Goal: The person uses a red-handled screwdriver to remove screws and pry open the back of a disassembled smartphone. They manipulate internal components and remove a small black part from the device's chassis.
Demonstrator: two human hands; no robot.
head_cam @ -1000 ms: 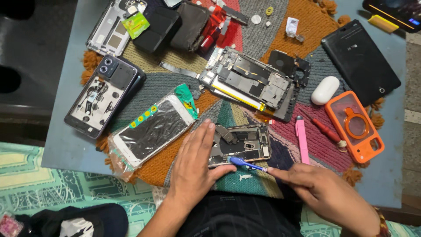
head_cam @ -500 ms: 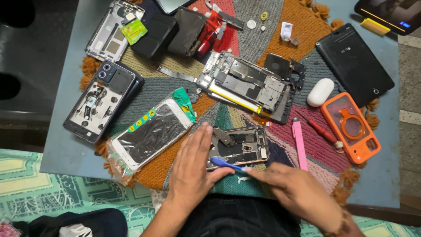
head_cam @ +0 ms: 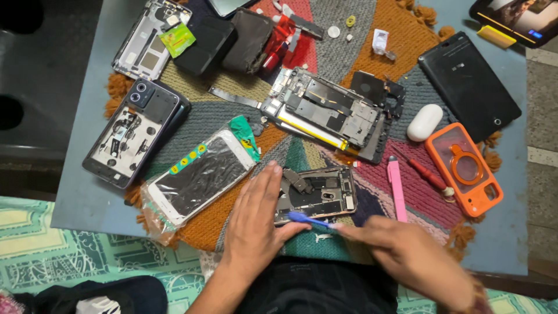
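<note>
An opened phone frame [head_cam: 318,195] with bare internals lies on a colourful woven mat [head_cam: 325,55], close to the table's front edge. My left hand [head_cam: 256,224] rests flat on the frame's left end, fingers spread, pinning it down. My right hand [head_cam: 407,256] pinches a thin blue pry tool [head_cam: 308,219] whose tip meets the frame's lower edge, just by my left thumb.
A cracked white phone in a plastic bag [head_cam: 197,177] lies left of the frame. Behind are a larger gutted phone [head_cam: 328,113], a dark phone back [head_cam: 136,131], a pink tool [head_cam: 397,191], a red screwdriver [head_cam: 427,177], an orange case [head_cam: 465,168], a white earbud case [head_cam: 424,122] and a black tablet [head_cam: 468,84].
My right hand and the blue tool have shifted slightly along the frame's lower edge. My left hand stays pressed on the frame. The view has drifted a little.
</note>
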